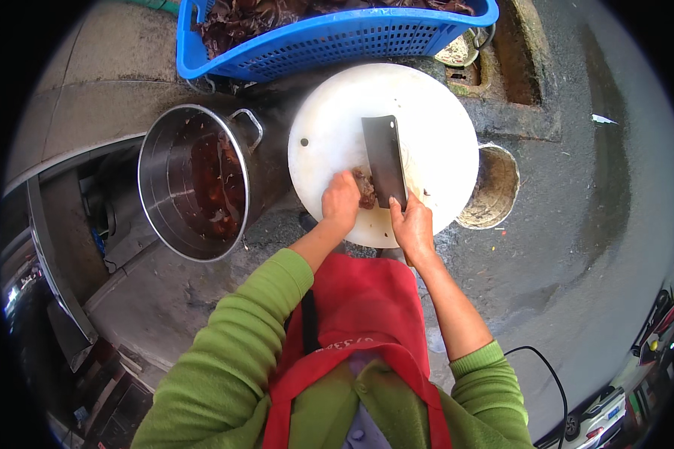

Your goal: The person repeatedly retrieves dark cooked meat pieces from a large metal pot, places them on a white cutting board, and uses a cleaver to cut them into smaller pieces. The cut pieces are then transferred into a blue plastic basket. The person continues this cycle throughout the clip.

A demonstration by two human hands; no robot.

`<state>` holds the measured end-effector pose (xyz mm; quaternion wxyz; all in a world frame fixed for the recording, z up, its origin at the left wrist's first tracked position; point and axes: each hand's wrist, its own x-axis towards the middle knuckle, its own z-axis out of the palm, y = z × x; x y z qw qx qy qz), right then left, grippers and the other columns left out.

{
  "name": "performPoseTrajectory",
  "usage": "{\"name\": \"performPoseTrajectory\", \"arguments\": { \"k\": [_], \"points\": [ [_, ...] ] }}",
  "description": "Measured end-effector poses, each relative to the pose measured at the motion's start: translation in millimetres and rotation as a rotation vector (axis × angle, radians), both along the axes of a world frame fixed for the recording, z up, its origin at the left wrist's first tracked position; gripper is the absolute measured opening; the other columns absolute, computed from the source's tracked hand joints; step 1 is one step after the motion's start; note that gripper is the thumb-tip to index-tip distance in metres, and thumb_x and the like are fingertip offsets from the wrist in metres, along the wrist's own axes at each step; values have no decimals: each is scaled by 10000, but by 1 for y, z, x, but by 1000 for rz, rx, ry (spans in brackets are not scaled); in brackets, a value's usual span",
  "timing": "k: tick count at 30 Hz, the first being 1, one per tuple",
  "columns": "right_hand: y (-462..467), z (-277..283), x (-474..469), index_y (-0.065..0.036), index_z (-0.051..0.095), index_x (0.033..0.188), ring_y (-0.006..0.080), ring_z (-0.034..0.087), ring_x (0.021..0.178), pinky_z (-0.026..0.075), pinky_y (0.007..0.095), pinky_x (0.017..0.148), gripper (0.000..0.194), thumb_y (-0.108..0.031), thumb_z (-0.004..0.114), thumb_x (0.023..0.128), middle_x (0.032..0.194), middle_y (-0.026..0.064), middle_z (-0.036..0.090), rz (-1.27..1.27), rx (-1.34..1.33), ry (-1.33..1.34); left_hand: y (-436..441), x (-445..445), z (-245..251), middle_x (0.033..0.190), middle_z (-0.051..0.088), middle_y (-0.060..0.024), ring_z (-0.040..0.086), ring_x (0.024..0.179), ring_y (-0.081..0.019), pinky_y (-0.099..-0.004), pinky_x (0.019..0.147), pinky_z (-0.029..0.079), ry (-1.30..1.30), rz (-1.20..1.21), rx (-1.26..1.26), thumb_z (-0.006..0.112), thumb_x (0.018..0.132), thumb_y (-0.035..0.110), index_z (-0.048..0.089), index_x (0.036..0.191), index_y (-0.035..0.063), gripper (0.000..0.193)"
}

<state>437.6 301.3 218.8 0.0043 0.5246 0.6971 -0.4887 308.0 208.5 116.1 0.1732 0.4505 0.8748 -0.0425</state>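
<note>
On a round white chopping board [337,106] lies a small piece of dark brown food [364,188], probably meat. My left hand [341,197] is curled against its left side, with the fingertips on it. In my right hand [414,224] is a cleaver [383,163], gripped at the handle end. The broad dark blade points away from me, just right of the piece. My right thumb rests on the blade near the handle. A pale wet smear and a few dark scraps mark the board around the blade.
Left of the board stands a deep steel pot [163,185] holding dark red-brown liquid and pieces. Beyond the board is a blue plastic basket [337,36] heaped with dark brown food [258,22]. A dirty pale bucket [491,193] sits on the wet ground at right. A black cable [556,376] curves nearby.
</note>
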Motion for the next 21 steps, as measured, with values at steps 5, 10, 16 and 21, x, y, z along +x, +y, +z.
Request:
{"name": "performPoseTrajectory", "arguments": {
  "k": [5,10,16,21],
  "points": [
    [-13,-2,-5,15,595,1163,433,653,718,512,514,674,303,-164,585,919,746,261,654,195,136,-113,2,5,-7,897,588,-160,654,769,-285,-348,608,579,94,34,122,592,857,48,499,989,3,167],
    [-15,-8,-4,-16,575,1192,437,648,716,505,532,669,299,-126,541,916,731,247,653,313,146,-209,7,10,-18,877,597,-141,654,740,-265,-340,596,576,136,67,53,535,899,83,522,975,7,108],
    [-34,-29,-17,-42,546,1232,426,652,699,514,525,646,355,-88,514,881,723,231,655,351,235,-254,10,13,-27,857,601,-124,656,756,-263,-354,587,560,108,197,90,537,896,106,554,947,32,91],
    [-33,-29,-7,-3,550,1239,411,666,717,528,495,665,356,-115,539,901,768,224,672,292,226,-204,6,11,-18,873,601,-135,664,768,-278,-365,595,565,80,174,92,531,907,99,557,953,28,89]
  ]
}}
